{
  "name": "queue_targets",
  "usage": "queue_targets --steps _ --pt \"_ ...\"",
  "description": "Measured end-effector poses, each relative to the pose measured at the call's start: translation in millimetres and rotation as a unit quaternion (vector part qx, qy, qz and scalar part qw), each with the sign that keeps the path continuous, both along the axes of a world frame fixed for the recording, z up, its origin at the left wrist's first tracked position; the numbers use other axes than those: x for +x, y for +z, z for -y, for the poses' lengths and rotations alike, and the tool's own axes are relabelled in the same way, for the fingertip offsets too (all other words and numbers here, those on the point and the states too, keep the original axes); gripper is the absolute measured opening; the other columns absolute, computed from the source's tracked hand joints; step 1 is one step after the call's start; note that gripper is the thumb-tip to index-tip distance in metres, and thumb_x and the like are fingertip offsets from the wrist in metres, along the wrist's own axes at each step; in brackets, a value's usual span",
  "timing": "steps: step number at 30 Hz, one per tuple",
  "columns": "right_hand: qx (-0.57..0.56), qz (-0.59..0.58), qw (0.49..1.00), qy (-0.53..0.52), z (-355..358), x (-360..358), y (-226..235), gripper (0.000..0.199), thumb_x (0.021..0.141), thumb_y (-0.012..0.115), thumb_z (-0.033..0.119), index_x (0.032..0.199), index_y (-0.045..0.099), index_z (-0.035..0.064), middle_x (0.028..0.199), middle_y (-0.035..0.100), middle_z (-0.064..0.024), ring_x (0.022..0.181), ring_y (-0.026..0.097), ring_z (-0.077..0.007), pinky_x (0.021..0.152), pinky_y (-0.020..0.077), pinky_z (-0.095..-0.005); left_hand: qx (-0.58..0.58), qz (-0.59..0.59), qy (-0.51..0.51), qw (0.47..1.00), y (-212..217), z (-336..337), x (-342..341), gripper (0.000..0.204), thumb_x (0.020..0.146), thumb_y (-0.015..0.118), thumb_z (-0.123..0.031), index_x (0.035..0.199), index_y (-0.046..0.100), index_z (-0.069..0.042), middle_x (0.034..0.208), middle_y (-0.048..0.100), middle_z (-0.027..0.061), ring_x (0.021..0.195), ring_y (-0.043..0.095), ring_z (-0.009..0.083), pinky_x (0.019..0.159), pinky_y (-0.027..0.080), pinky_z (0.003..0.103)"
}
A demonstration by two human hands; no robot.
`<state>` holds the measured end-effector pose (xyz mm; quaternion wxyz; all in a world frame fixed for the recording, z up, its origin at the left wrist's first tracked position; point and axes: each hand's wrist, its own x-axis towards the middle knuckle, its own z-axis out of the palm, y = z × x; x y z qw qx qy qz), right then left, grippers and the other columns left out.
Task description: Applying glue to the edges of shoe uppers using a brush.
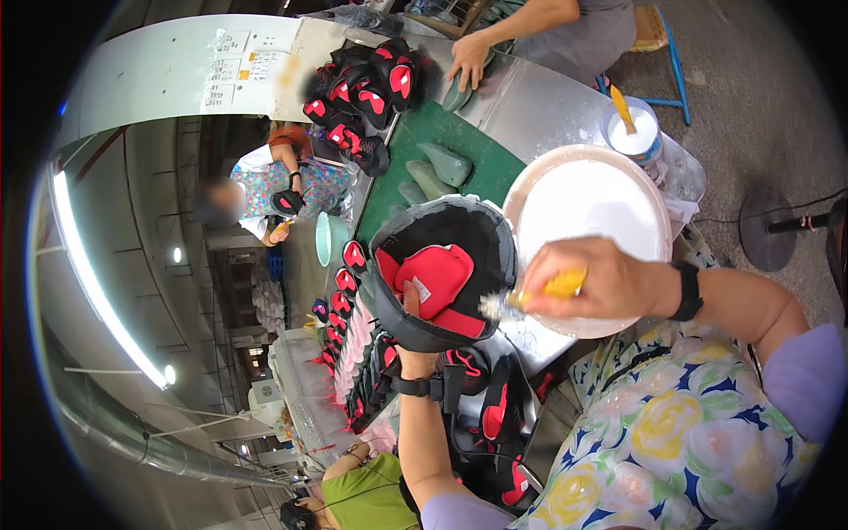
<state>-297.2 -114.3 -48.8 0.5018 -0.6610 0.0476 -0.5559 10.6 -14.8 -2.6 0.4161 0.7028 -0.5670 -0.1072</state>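
My left hand (413,349) grips a black shoe upper (389,311) from below, its thumb pressed inside against the red lining (442,269). The upper's opening is tilted toward me, and a whitish edge runs along its rim. Closed around a brush's yellow handle (567,283), my right hand (594,276) holds the white-coated bristles (499,306) at the right side of the upper. Whether they touch it I cannot tell. Directly behind my right hand stands a pale basin (527,166) of white liquid.
Green shoe lasts (446,163) lie on the green table top (499,159). Black-and-red uppers (367,93) are heaped beyond, with more rowed at left. A bucket (645,146) holds a yellow-handled brush. A co-worker's hand (468,60) touches a last; other people sit left and below.
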Motion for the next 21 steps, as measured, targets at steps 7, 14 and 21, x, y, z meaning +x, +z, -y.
queue_targets --steps 7,14,21 --pt "0.007 -0.107 0.992 -0.065 27.4 3.2 -18.2 0.015 0.085 0.073 0.005 0.091 0.060 0.0030 0.083 0.065 -0.0076 0.073 0.064 -0.0174 0.066 0.0503 -0.0283 0.078 0.479 -0.024 0.874 -16.0 -59.9 72.9 0.065 0.086 0.065 -0.013 0.144 0.040 0.002 0.130 0.052 0.0251 0.125 0.048 0.0421 0.107 0.037 0.049" --pt "0.064 -0.197 0.975 -0.081 25.2 2.1 -19.7 0.009 0.087 0.068 0.003 0.090 0.059 0.0021 0.083 0.063 -0.0054 0.076 0.060 -0.0120 0.068 0.0464 -0.0251 -0.104 -0.462 0.224 0.852 -126.8 -137.1 225.2 0.026 0.093 0.057 -0.006 0.120 0.058 -0.007 0.111 0.067 0.0129 0.090 0.069 0.0286 0.069 0.062 0.038" --pt "0.166 -0.289 0.941 -0.066 21.6 18.9 -38.9 0.007 0.090 0.064 0.003 0.091 0.057 0.0025 0.083 0.062 -0.0048 0.074 0.057 -0.0094 0.068 0.0457 -0.0229 -0.189 -0.496 0.223 0.817 -215.4 -125.2 302.8 0.041 0.091 0.050 0.004 0.128 0.053 -0.014 0.123 0.062 0.0139 0.103 0.066 0.0347 0.074 0.062 0.046"
